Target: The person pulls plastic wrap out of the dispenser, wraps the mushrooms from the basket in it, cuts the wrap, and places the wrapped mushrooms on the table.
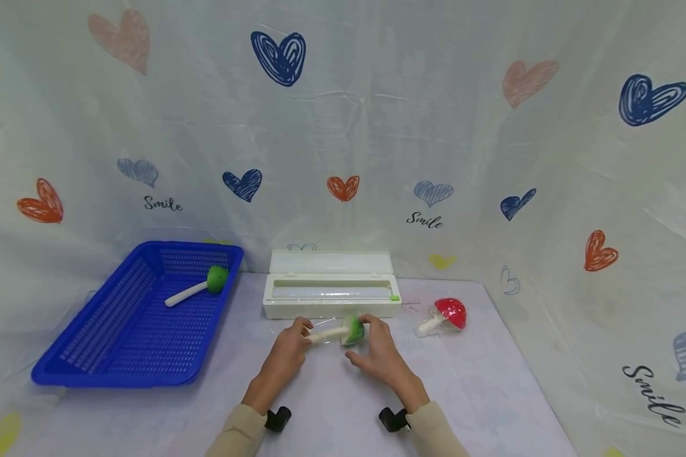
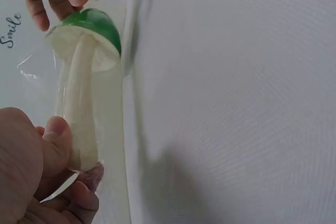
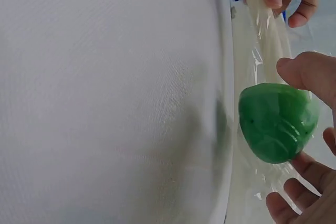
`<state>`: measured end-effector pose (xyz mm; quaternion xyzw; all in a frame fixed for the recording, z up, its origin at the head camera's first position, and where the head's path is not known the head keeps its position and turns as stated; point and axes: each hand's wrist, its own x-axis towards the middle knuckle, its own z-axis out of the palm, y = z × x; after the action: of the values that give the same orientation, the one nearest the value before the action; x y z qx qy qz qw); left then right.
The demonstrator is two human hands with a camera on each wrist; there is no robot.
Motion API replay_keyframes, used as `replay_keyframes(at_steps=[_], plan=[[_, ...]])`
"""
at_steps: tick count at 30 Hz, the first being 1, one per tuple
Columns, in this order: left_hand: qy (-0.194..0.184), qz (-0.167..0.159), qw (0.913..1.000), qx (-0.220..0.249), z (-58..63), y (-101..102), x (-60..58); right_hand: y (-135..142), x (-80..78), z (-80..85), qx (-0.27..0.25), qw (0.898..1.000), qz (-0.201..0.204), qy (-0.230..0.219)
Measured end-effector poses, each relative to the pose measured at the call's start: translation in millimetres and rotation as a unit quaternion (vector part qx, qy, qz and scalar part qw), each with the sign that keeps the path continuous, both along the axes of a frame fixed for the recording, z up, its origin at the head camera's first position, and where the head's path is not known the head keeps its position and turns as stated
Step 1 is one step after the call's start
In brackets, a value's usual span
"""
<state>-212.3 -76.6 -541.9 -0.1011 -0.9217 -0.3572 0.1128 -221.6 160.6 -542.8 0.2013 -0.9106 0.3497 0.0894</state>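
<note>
A toy mushroom with a green cap and white stem is wrapped in clear plastic film. My left hand pinches the film-covered stem end between thumb and fingers. At the cap end, my right hand has its fingers spread loosely around the cap. In the right wrist view, a fingertip touches the cap's edge and the thumb is beside the stem. Just beyond the hands stands a white cling film dispenser, its lid raised and a film roll inside.
To the left is a blue plastic basket with another green-capped mushroom in it. A red-capped mushroom wrapped in film lies to the right. A heart-patterned curtain hangs behind the white-covered table.
</note>
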Motion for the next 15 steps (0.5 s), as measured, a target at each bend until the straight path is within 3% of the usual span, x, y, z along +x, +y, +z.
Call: replay_keyframes(at_steps=[6, 12, 15], plan=[[0.007, -0.012, 0.9996, 0.023, 5.4, -4, -2.2, -5, -4.7, 0.5, 0.059, 0.998, -0.005, 0.024], [0.042, -0.003, 0.9979, 0.049, 7.5, -1, -7.9, -11, -11.6, 6.0, 0.11, 0.993, -0.031, 0.023], [0.059, -0.013, 0.9971, 0.046, 9.4, 1, -8.9, -12, -18.0, 8.1, 0.115, 0.992, -0.041, 0.035]])
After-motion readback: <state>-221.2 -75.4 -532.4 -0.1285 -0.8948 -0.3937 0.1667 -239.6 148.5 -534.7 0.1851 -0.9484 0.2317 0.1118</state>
